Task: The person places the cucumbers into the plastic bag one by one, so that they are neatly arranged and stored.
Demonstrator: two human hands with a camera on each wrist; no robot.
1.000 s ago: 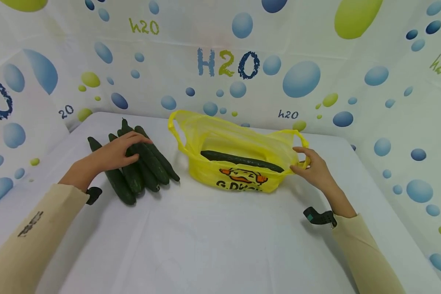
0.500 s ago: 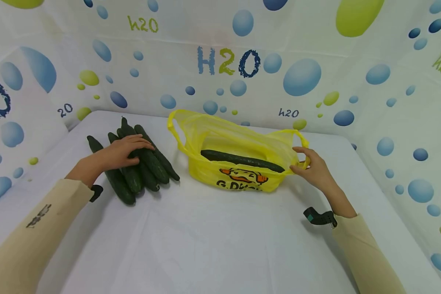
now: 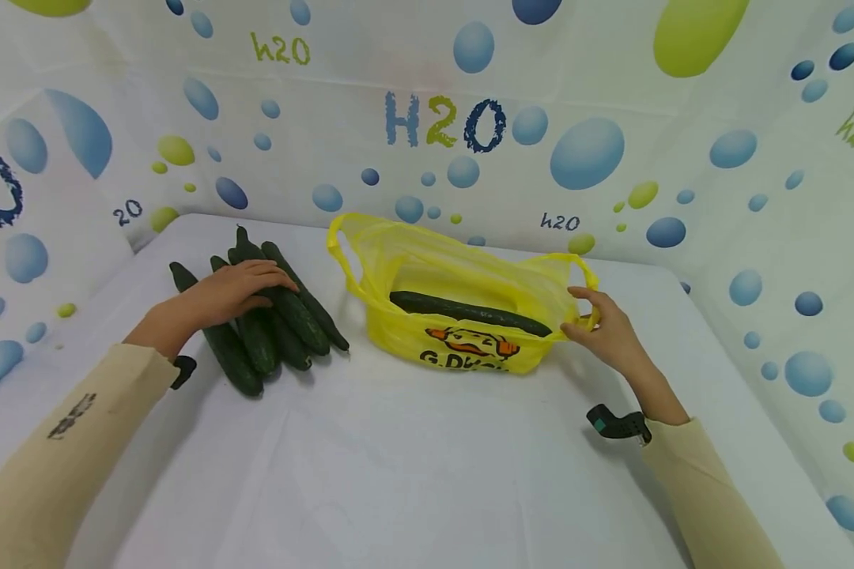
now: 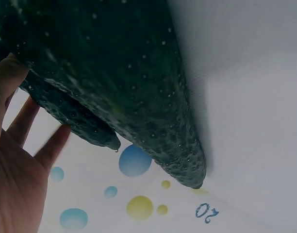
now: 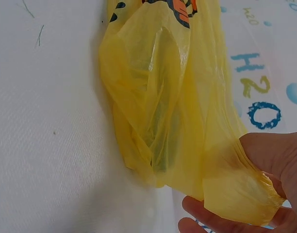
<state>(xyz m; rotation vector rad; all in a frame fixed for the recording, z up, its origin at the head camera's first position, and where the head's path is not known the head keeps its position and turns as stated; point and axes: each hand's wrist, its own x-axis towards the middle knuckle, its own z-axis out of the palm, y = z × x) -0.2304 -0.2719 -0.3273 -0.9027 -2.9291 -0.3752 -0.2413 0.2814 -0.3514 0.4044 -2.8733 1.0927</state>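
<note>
Several dark green cucumbers (image 3: 232, 359) lie side by side at the left of the table in the head view. Over the upper ones lies my left hand (image 3: 238, 292), thumb on one side of a cucumber (image 3: 295, 320) and fingers across it. Up close in the left wrist view, the thumb and fingers (image 4: 54, 145) meet the bumpy skin. My right hand (image 3: 603, 328) pinches the right handle of a yellow plastic bag (image 3: 398, 328), holding its mouth wide. Inside the bag lies one cucumber (image 3: 470, 310). The right wrist view shows thin plastic bunched between thumb and fingers.
A white cloth covers the table (image 3: 398, 458). Behind it hangs a white backdrop (image 3: 313, 150) printed with blue and green drops. The bag's left handle (image 3: 343, 257) stands up beside the cucumber pile. A black wrist strap (image 3: 619, 421) sits at the right wrist.
My left hand has lowered slightly onto the upper cucumbers and its fingers have settled over one. The right hand and the bag have stayed in place.
</note>
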